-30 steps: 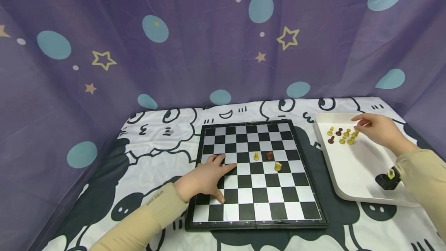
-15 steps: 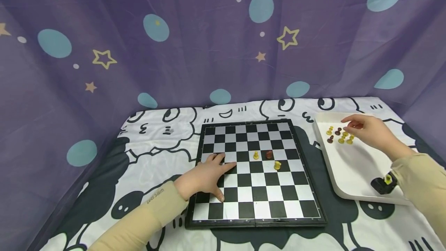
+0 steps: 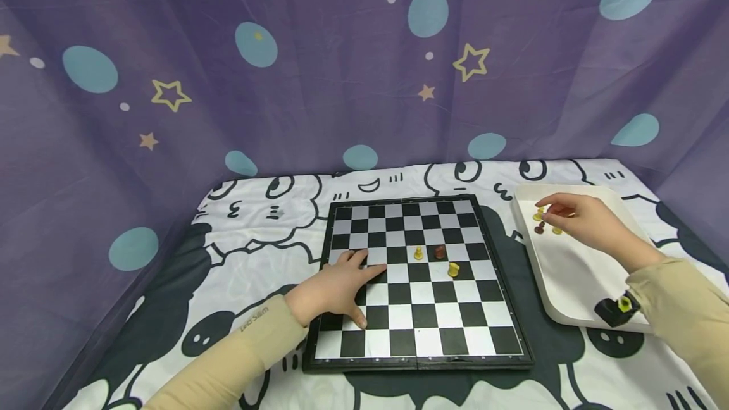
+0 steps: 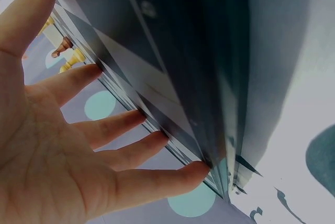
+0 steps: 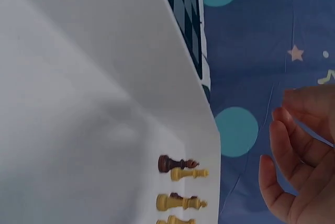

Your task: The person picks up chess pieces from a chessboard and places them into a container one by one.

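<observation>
My left hand point(image 3: 336, 290) rests spread on the left side of the black-and-white chessboard point(image 3: 423, 315); in the left wrist view its fingertips touch the board near the edge. Two yellow chess pieces, a pawn point(image 3: 418, 252) and another piece point(image 3: 453, 269), stand on the board beside a reddish-brown piece point(image 3: 440, 252). Above the white tray point(image 3: 575, 283) hovers my right hand point(image 3: 586, 223), fingers loosely bent, with a gap between thumb and index finger and no piece visible there. Below it stand yellow pieces point(image 5: 178, 202) and a dark brown piece point(image 5: 170, 164), partly hidden in the head view.
A black wrist device point(image 3: 617, 309) is on the right wrist. The cartoon-print cloth point(image 3: 256, 226) lies under board and tray. Behind the table hangs a purple curtain point(image 3: 342, 81). The tray's raised rim stands a little right of the board.
My right hand has moved left over the tray, so that it now covers several of the pieces from the head camera. My left hand and the pieces on the board have stayed put.
</observation>
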`<state>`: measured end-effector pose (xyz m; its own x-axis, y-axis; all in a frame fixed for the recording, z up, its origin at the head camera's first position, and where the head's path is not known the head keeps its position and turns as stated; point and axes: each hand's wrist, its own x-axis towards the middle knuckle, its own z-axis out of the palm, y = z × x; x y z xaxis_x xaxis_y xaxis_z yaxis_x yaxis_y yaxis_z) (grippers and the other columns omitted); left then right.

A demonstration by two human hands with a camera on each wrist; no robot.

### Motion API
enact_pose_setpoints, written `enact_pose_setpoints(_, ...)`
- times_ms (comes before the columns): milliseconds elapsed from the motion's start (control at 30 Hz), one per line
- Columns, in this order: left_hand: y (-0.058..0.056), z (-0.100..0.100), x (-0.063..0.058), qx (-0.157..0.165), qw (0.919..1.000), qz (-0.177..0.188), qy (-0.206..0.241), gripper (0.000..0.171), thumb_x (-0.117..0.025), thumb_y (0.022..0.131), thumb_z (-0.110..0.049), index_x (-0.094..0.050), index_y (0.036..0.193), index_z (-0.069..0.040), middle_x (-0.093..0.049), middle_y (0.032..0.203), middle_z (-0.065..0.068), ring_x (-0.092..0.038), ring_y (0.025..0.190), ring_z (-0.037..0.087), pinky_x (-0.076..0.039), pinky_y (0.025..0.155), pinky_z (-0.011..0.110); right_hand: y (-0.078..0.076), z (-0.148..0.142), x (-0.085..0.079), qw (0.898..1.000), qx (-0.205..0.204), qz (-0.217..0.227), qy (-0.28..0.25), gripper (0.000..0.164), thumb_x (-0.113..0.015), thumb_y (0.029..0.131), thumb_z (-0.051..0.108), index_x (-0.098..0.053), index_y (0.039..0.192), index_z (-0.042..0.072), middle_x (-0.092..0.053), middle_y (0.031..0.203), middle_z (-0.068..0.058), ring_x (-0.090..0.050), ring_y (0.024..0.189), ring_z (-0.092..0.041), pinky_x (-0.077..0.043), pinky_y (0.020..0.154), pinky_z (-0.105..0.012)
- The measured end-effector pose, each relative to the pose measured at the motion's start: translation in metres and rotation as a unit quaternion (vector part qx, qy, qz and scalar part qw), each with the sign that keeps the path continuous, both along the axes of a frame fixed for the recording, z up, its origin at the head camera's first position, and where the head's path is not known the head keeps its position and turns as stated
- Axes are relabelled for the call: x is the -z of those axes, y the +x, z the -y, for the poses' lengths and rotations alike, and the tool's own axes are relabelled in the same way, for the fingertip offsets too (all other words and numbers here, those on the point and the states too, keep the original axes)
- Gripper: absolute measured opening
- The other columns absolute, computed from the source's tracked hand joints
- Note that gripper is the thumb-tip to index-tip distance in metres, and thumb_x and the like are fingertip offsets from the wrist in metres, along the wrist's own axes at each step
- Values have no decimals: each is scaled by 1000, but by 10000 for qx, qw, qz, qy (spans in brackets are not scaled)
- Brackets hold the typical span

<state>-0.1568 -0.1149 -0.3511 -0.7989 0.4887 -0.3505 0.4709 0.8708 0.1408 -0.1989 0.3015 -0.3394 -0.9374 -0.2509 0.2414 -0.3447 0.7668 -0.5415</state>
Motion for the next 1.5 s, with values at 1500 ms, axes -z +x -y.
enact_pose_setpoints(1500, 0, 2, 3, 8, 9999, -69, 107, 101, -87, 58, -43, -39, 146, -25, -29, 151, 17, -27, 137, 42, -37, 94, 67, 17, 105, -10, 9838, -1629, 729, 192, 26, -66, 89, 15, -65, 112, 4, -65, 83, 3, -55, 68, -6, -47, 59, -25)
